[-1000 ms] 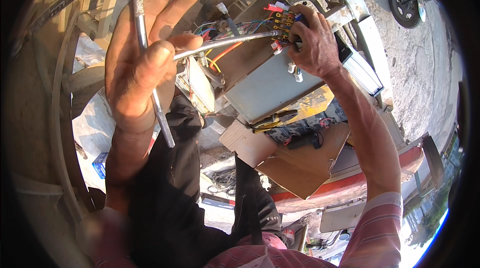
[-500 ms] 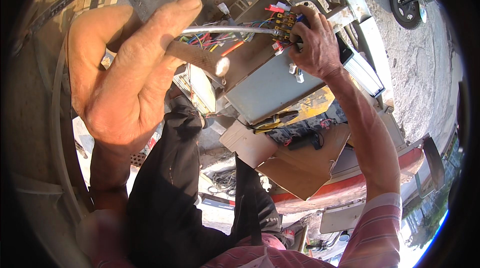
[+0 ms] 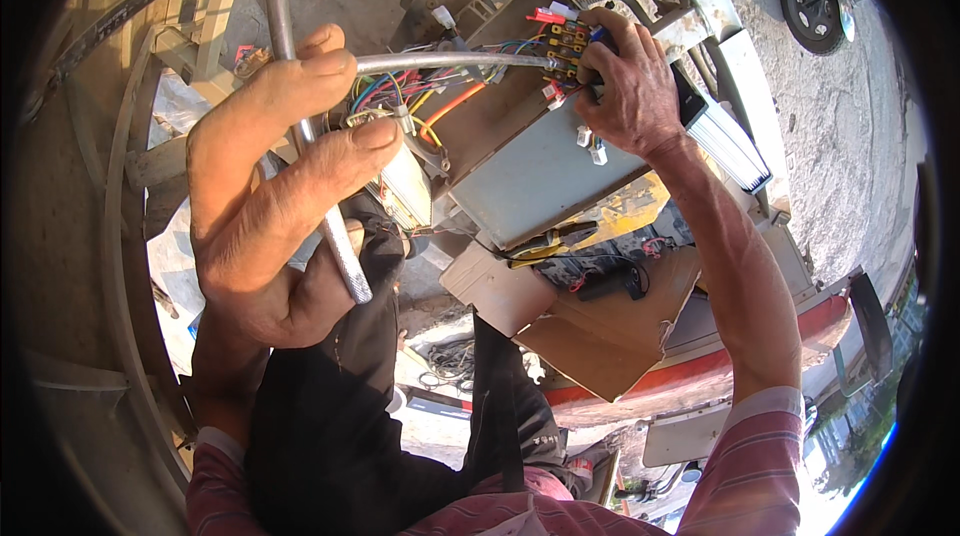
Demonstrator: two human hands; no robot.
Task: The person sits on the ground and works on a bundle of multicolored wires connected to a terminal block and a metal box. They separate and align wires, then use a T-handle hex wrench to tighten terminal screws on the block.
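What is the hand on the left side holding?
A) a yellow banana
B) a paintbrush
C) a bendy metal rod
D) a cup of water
C: the left hand is wrapped around a silvery L-shaped metal rod, whose long arm reaches across to the block of coloured wire connectors where the right hand is working.

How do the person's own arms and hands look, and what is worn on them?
Both hands, left hand and right hand, are bare: no gloves, rings or watch visible. Both forearms are uncovered. Pink-and-white striped sleeves are pushed up, the left sleeve and the right sleeve.
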